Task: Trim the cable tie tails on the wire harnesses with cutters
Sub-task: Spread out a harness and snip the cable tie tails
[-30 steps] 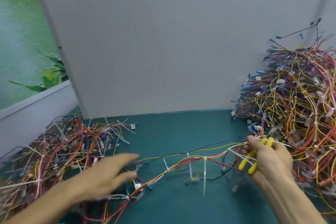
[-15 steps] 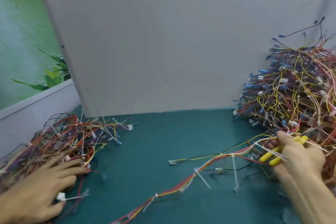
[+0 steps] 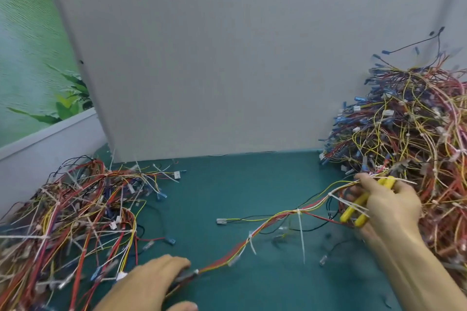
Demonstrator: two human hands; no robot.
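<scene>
A wire harness [image 3: 273, 222] of red, yellow and white wires stretches across the green mat from lower left to upper right. Several white cable tie tails [image 3: 301, 237] stick out of it. My right hand [image 3: 386, 207] grips yellow-handled cutters [image 3: 353, 212] together with the harness's right end, close to the right pile. My left hand [image 3: 149, 285] lies over the harness's lower left end near a white connector; whether its fingers grip the wires is hidden.
A tall pile of tangled harnesses [image 3: 414, 139] fills the right side. A flatter pile [image 3: 75, 214] spreads over the left. A grey board [image 3: 227, 58] stands upright behind the green mat [image 3: 227, 184]. Loose connectors lie on the mat.
My left hand has moved from the left pile rightward to the harness's lower end. The harness now lies stretched between both hands. My right hand stays by the right pile.
</scene>
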